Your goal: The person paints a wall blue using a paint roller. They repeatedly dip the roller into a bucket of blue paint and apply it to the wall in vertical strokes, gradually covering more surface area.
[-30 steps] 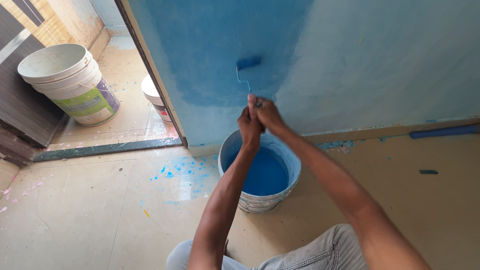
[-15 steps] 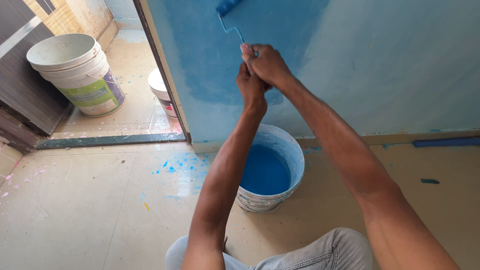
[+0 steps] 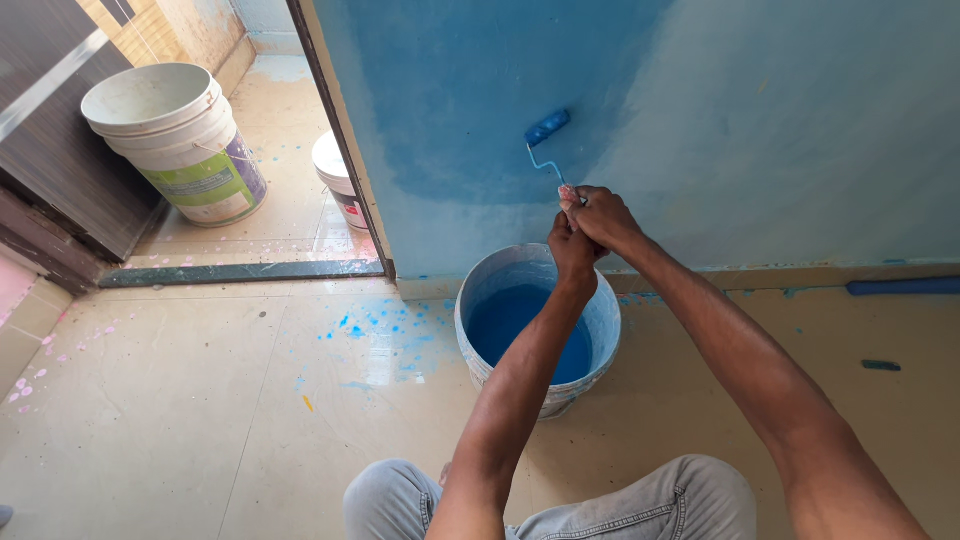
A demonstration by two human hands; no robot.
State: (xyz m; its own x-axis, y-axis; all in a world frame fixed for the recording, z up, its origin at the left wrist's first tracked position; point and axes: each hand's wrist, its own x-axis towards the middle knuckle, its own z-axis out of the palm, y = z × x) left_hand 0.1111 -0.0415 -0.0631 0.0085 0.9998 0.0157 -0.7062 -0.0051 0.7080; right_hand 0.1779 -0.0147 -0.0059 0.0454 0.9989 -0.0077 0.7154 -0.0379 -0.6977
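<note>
Blue and small, the paint roller [image 3: 547, 127] lies against the wall [image 3: 780, 120] at the edge of the darker, freshly coated patch [image 3: 470, 100]. Its sleeve is tilted, the long axis running from lower left to upper right, while its thin wire frame drops from the lower end down and to the right into the handle, so the tool as a whole points up and slightly left from the hands. The right hand [image 3: 603, 215] is wrapped tight round the handle, fingers closed over it, and the left hand [image 3: 572, 250] is clasped just below and against it, also closed on the handle; only a pale tip of the handle shows between them. Directly beneath the hands stands a white paint bucket [image 3: 605, 315] holding blue paint, close to the foot of the wall. Blue spatters [image 3: 375, 325] dot the beige floor tiles [image 3: 200, 420] to its left. Beyond the doorway, a large white bucket with a green label [image 3: 185, 150] sits well apart, and a smaller white tub [image 3: 335, 175] stands near the door frame [image 3: 335, 140]. Grey-trousered knees [image 3: 640, 500] show at the bottom.
</note>
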